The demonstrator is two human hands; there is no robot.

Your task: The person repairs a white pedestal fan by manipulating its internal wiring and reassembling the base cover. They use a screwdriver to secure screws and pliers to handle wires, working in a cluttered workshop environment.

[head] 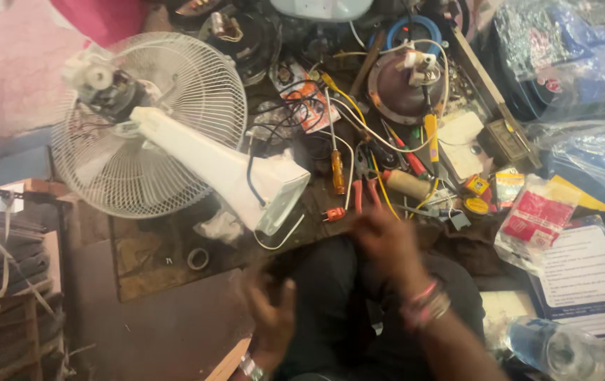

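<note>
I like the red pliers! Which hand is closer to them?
Right. The right hand is just below the red-handled pliers, almost at the handles. The left hand is lower and off to the left, far from them.

A repair workshop: dismantled fan, screwdrivers, loose wires, pliers.

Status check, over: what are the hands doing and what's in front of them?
Left hand open, empty, blurred. Right hand blurred, near the red-handled pliers. White fan lies on its side. Wires and screwdrivers cluttered about.
</note>
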